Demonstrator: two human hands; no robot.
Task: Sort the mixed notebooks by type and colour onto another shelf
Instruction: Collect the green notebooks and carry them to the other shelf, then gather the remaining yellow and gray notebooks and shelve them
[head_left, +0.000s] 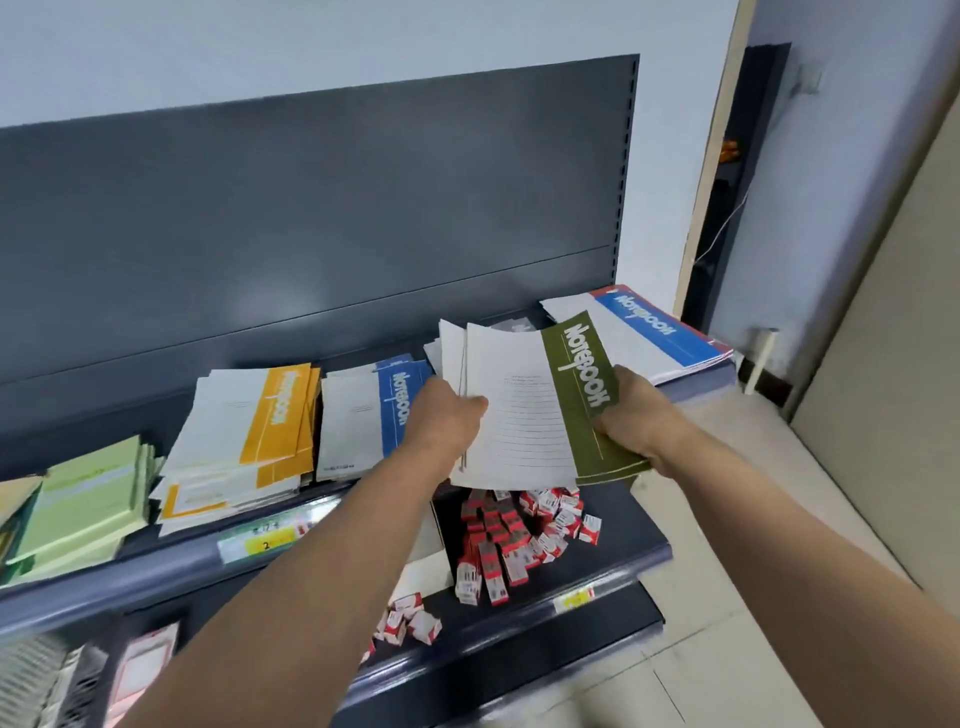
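Left hand, right hand gripping olive notebook, band lettered "NOTEBOOK"

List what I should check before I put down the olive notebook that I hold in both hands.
1. Grip: left hand and right hand both hold the olive notebook by its sides: ok.
2. One colour only in the hands: more sheets sit behind it, covers hidden: cannot tell.
3. Olive stack to join: none in view beside the orange stack and blue stack: not ok.
4. Free spot on the shelf behind the notebook: hidden: cannot tell.
5. Orange stack tidy: lower copies splayed: not ok.
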